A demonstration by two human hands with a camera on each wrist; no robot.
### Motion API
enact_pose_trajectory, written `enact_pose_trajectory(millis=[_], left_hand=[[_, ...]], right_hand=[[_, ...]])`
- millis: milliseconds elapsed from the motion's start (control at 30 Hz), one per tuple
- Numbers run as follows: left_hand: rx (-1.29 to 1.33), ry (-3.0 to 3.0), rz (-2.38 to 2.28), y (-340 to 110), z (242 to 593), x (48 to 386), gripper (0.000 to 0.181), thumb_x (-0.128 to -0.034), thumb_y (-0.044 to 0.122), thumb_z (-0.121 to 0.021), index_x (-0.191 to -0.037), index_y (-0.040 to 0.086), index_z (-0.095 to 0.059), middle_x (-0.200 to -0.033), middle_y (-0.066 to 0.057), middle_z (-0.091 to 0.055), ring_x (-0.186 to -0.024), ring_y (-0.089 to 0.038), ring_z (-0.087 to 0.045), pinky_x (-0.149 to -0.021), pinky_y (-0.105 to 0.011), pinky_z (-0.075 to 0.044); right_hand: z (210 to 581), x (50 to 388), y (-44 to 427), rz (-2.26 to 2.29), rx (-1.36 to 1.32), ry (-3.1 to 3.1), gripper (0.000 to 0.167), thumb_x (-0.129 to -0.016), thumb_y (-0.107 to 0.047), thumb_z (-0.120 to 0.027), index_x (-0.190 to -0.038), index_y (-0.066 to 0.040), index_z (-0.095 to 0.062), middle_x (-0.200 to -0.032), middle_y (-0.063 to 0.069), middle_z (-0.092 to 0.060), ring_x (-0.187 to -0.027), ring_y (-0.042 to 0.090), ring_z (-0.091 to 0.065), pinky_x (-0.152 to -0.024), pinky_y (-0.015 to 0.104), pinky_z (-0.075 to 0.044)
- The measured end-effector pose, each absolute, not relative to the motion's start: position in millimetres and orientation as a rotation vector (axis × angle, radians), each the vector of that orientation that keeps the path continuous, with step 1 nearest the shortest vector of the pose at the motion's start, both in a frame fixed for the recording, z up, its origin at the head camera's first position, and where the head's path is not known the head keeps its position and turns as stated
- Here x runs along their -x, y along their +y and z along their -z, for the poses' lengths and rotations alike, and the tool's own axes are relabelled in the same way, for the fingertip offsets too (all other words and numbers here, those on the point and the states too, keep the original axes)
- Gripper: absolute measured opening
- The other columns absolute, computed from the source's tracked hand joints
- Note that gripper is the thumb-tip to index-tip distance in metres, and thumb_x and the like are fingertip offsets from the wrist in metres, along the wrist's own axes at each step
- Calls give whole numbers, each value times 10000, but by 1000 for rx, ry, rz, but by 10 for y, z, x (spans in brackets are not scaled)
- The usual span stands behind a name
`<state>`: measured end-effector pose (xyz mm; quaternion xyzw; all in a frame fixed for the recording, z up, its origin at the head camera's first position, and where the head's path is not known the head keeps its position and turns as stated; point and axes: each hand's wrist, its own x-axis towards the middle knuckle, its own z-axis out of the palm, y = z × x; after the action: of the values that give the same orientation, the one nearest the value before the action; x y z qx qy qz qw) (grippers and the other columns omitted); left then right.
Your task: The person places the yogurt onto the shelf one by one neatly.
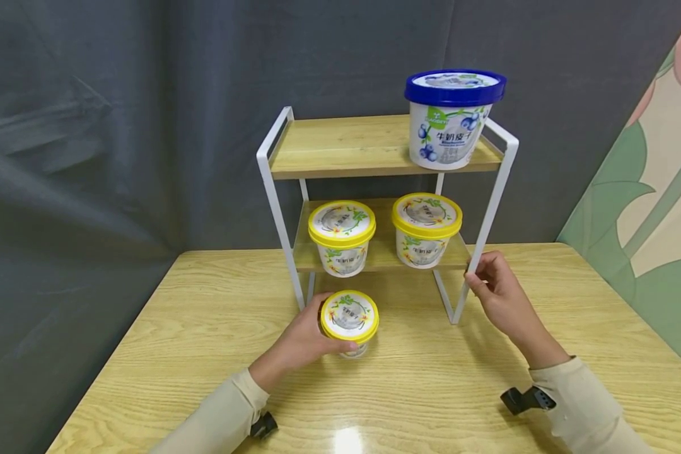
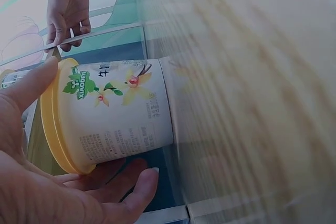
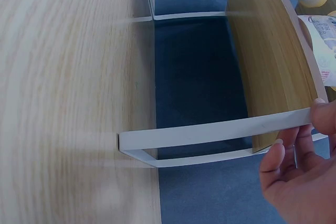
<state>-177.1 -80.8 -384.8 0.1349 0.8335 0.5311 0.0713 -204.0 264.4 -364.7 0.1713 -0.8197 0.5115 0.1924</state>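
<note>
My left hand grips a small paper tub with a yellow lid in front of the rack. In the left wrist view the tub shows vanilla flowers on its side, and its base is at or close to the tabletop. My right hand pinches the front right leg of a white-framed two-tier shelf rack, level with the lower shelf. In the right wrist view the thumb and fingers close round the white frame.
Two more yellow-lidded tubs, one left and one right, stand on the lower shelf. A larger blue-lidded blueberry tub sits at the right of the top shelf. Grey cloth hangs behind the wooden table.
</note>
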Motion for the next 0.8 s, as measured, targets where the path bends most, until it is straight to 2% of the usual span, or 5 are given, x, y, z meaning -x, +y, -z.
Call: enact_pose_trajectory(millis=[233, 467, 633, 800], left_hand=[[-462, 2472, -1539, -819, 3772, 1697, 990, -663, 253, -932, -1470, 86, -384, -1340, -83, -565, -1236, -255, -537, -1065, -496, -420], [-578, 2433, -1492, -816, 3583, 1568, 973, -681, 273, -923, -1480, 144, -382, -1313, -56, -564, -1098, -203, -541, -909, -380, -488], [-627, 2422, -1512, -869, 3356, 1448, 982, -671, 277, -928, -1482, 232, -377, -1328, 35, -557, -1114, -174, -525, -946, -401, -452], [-636, 2401, -1581, -951, 3130, 1346, 983, -675, 274, -921, -1486, 306, -369, -1361, 69, -538, -1151, -188, -510, -970, -411, -435]], right_hand=[[3644, 2043, 2639, -1434, -483, -2307, 155, -989, 43, -527, -1112, 71, -437, -926, -114, -542, -839, 8, -515, -677, 181, -430], [3644, 2042, 2640, -1429, -479, -2310, 152, -989, 43, -527, -1111, 66, -439, -929, -107, -544, -839, 7, -514, -679, 182, -431], [3644, 2036, 2649, -1421, -479, -2318, 150, -993, 36, -524, -1113, 66, -437, -936, -75, -548, -840, 8, -514, -679, 187, -429], [3633, 2031, 2655, -1404, -474, -2340, 144, -1006, 10, -515, -1114, 55, -431, -941, -84, -537, -841, 14, -518, -683, 194, -428]])
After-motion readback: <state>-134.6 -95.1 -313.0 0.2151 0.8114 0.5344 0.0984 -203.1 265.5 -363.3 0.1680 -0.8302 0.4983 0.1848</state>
